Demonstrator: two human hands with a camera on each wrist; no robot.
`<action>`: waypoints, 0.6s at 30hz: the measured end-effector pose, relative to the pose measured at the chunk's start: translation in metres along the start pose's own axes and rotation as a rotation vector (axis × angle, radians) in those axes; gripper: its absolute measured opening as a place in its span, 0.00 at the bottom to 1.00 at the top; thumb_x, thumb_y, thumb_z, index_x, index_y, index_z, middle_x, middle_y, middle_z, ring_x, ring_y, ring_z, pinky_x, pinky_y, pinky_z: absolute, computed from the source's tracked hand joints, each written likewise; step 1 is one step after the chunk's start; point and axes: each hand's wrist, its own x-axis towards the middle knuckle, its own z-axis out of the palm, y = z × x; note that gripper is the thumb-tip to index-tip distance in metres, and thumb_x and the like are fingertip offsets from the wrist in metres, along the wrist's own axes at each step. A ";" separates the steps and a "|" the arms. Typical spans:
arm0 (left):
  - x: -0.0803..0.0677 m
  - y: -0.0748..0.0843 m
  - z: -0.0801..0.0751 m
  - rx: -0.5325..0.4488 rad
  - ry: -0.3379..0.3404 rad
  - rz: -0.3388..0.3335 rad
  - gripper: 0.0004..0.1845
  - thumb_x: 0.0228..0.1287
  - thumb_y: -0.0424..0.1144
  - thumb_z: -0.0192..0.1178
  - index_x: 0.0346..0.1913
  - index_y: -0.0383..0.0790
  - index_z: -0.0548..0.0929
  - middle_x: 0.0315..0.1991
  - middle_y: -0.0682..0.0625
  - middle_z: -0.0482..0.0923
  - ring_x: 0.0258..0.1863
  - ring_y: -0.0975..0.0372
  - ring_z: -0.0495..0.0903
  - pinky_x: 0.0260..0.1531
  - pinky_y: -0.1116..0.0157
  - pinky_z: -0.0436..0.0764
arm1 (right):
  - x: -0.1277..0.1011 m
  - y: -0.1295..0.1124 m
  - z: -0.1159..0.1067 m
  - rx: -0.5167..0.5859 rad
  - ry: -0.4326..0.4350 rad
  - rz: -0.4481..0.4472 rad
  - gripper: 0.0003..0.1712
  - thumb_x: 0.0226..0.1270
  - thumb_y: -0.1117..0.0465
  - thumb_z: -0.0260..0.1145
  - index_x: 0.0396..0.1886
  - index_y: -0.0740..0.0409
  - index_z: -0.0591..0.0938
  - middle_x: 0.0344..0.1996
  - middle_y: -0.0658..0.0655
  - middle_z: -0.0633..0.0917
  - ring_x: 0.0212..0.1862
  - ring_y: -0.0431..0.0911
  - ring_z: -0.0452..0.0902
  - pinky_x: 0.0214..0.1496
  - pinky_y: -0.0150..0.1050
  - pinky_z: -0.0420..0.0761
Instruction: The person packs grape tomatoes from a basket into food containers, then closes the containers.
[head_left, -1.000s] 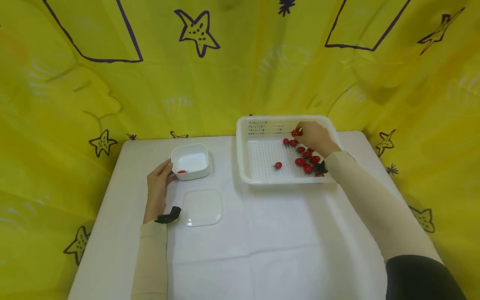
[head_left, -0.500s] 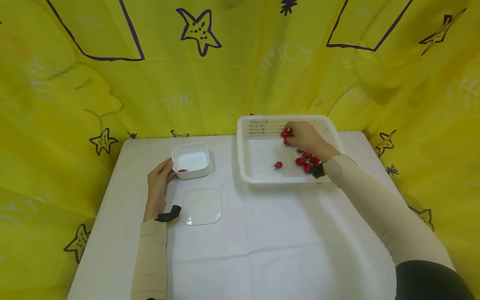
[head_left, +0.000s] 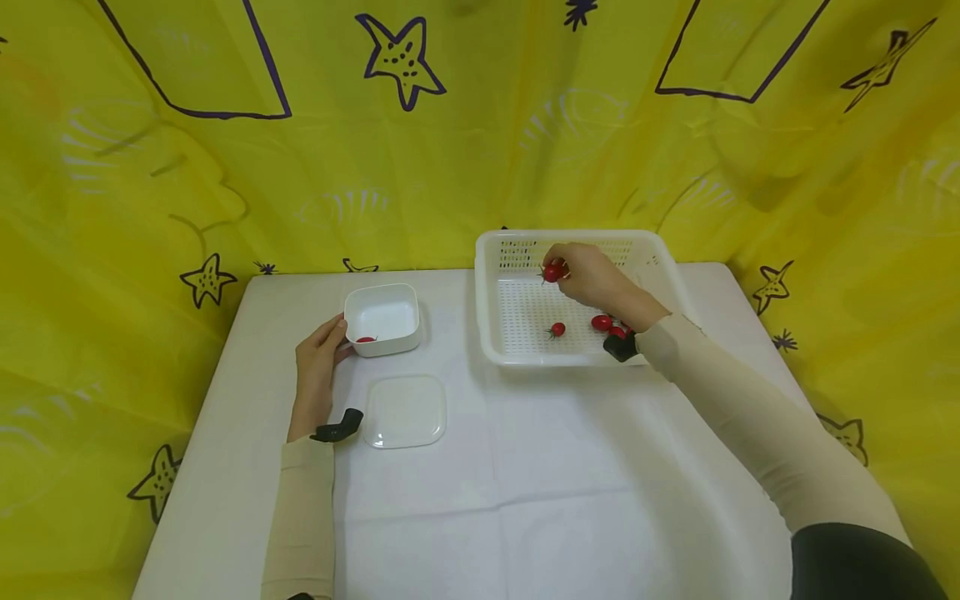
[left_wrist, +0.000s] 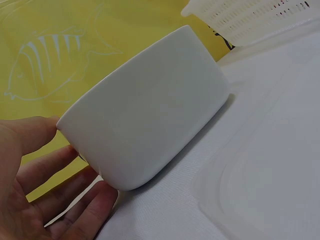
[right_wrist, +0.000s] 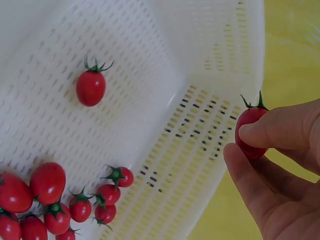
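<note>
A small white square container (head_left: pixel 382 342) stands on the table at left, a cherry tomato (head_left: pixel 366 340) low inside it. My left hand (head_left: pixel 318 358) holds its left side, the thumb at the rim and fingers lower on the wall, as the left wrist view shows. Over the white perforated basket (head_left: pixel 487 333), my right hand (head_left: pixel 592 275) pinches a cherry tomato (right_wrist: pixel 250 127) between thumb and fingers, green stem up in the right wrist view. A single cherry tomato (right_wrist: pixel 91 88) lies apart on the basket floor, and several cherry tomatoes (right_wrist: pixel 47 182) cluster nearby, partly hidden in the head view by my right arm.
A translucent square lid (head_left: pixel 405 412) lies flat in front of the container. White cloth covers the table (head_left: pixel 525 467). Just behind the basket hangs a yellow curtain (head_left: pixel 465 167) with drawn stars.
My right hand has moved left across the basket with the pinched tomato, uncovering less of the cluster under the forearm. The left hand and container have stayed in place.
</note>
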 end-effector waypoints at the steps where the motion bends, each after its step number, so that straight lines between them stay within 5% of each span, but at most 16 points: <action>1: 0.000 0.000 0.000 -0.001 0.000 -0.002 0.27 0.76 0.51 0.61 0.73 0.47 0.77 0.73 0.46 0.75 0.58 0.65 0.81 0.51 0.78 0.85 | 0.000 -0.002 0.000 0.005 0.002 -0.007 0.22 0.60 0.76 0.59 0.55 0.68 0.82 0.47 0.66 0.88 0.49 0.58 0.82 0.57 0.53 0.85; 18: -0.002 0.000 0.000 -0.015 -0.004 0.003 0.26 0.77 0.50 0.61 0.73 0.46 0.77 0.74 0.46 0.73 0.59 0.64 0.82 0.52 0.78 0.85 | 0.010 -0.035 0.011 0.066 0.005 -0.096 0.20 0.57 0.77 0.57 0.50 0.67 0.83 0.44 0.63 0.87 0.48 0.57 0.82 0.57 0.51 0.85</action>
